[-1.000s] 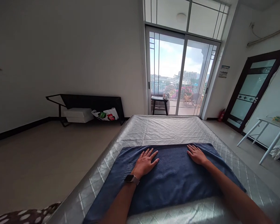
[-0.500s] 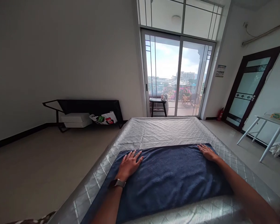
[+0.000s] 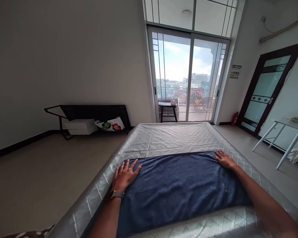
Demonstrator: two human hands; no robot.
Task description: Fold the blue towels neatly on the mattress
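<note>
Towel (image 3: 181,188), dark blue, lies spread flat across the near end of the bed (image 3: 173,137), on its quilted silver cover. It looks smoothed out, with hardly a wrinkle on its surface; no fold shows in it, so any folding is not yet done. The left hand (image 3: 124,175) lies palm down on the towel's far left corner, fingers spread and flat, a watch (image 3: 116,194) on the wrist. The right hand (image 3: 224,159) presses flat on the far right corner, fingers open too. Neither hand pinches or grips the cloth; the 2 hands only rest on it, well apart.
</note>
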